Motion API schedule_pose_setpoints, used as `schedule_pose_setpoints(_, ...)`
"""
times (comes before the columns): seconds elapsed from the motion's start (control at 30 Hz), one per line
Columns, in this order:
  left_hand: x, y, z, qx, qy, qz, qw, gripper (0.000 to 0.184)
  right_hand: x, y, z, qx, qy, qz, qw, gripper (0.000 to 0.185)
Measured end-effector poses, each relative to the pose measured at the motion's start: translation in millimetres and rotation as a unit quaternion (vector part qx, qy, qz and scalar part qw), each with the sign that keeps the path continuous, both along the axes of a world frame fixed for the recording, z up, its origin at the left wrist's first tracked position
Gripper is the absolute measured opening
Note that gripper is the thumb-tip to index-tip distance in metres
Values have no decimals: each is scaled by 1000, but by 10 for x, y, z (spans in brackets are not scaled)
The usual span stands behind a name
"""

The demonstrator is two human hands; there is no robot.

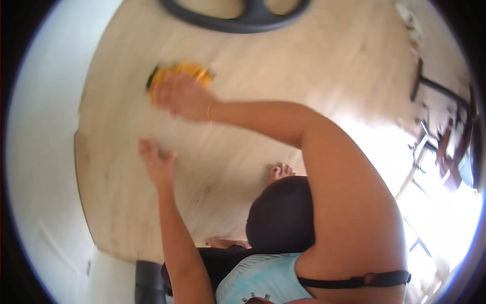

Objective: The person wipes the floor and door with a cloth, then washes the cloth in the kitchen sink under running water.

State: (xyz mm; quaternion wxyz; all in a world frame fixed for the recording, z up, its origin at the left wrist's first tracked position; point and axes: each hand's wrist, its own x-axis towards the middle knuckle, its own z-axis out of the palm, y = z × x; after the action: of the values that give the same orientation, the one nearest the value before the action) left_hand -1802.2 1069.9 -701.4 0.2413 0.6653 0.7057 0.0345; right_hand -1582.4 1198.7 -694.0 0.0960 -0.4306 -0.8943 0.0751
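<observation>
Over the pale floor, my right hand [185, 99] lies on or just above a yellow-orange item [195, 70] that looks like a cloth with dark green ends. Motion blurs this hand, so its grip on the item cannot be made out. Nearer my body, my left hand [158, 159] is held with thumb and fingers apart and nothing in it.
A dark curved base [238, 24] stands on the wood-look floor [116, 177] at the top. White wall [45, 167] runs along the left. My bare foot [281, 172] shows beside my dark-clad knee. Dark furniture legs [445, 93] are at the right, near bright glare.
</observation>
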Motion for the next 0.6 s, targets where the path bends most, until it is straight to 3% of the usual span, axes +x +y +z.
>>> schedule_pose_setpoints(0.03,79,15,57,-28,-11,21,999,94,179,-557,-86,-4,91,66,994,44)
schedule_pose_setpoints(0.07,118,71,187,-55,-7,50,997,93,376,-1087,-61,-137,177,126,967,40)
schedule_pose_setpoints(0.1,180,132,257,-53,-14,35,998,93,594,-1539,-114,-165,143,189,957,41)
schedule_pose_setpoints(0.17,253,130,352,-81,29,65,994,92,1099,-2073,-282,-299,209,129,922,44)
schedule_pose_setpoints(0.23,187,78,274,-72,17,46,996,90,1706,-2036,9,-188,-70,-38,979,48)
schedule_pose_setpoints(0.3,143,109,233,-50,4,31,998,89,2477,-1971,78,-157,-190,-362,899,49)
schedule_pose_setpoints(0.33,140,121,215,-51,17,30,998,89,2957,-2009,-109,-65,-115,-479,868,48)
schedule_pose_setpoints(0.4,116,104,223,-57,44,35,997,90,3666,-1728,-169,-87,-38,-680,727,49)
schedule_pose_setpoints(0.47,117,114,212,-53,40,25,997,89,3822,-1199,-93,-99,1,-767,634,52)
schedule_pose_setpoints(0.53,145,125,243,-54,54,21,997,88,3467,-757,-189,-56,3,-694,718,51)
schedule_pose_setpoints(0.6,143,120,214,-46,45,24,998,85,2714,-440,-226,-36,-123,-505,854,56)
